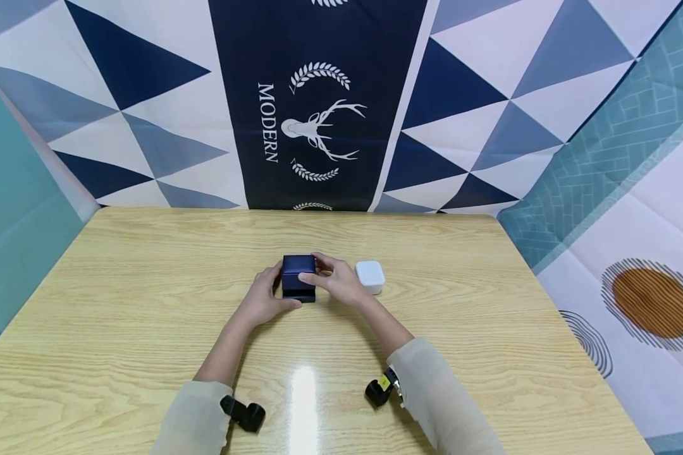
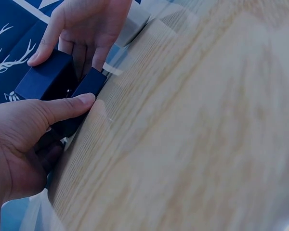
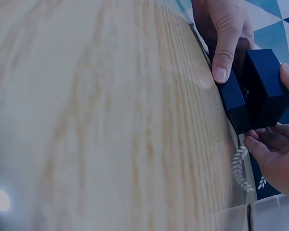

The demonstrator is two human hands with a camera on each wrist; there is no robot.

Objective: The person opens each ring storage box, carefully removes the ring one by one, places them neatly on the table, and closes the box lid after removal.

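A small dark blue hinged box (image 1: 298, 264), like a jewellery box, stands on the table between both hands with its lid partly raised. My left hand (image 1: 260, 299) grips the lower part from the left, its thumb along the front edge of the base (image 2: 89, 83). From the right, my right hand (image 1: 339, 282) holds the lid (image 3: 272, 86), thumb on its front and fingers behind. In the gap between lid and base, a tiny shiny bit (image 3: 246, 92) shows in the right wrist view; most of the inside is hidden.
A white rounded-square block (image 1: 370, 276) sits just right of my right hand. The wooden table (image 1: 148, 284) ends at a patterned cloth (image 1: 330, 76) behind. Black wrist cameras are strapped at both sleeves, and a bright glare lies on the table near me.
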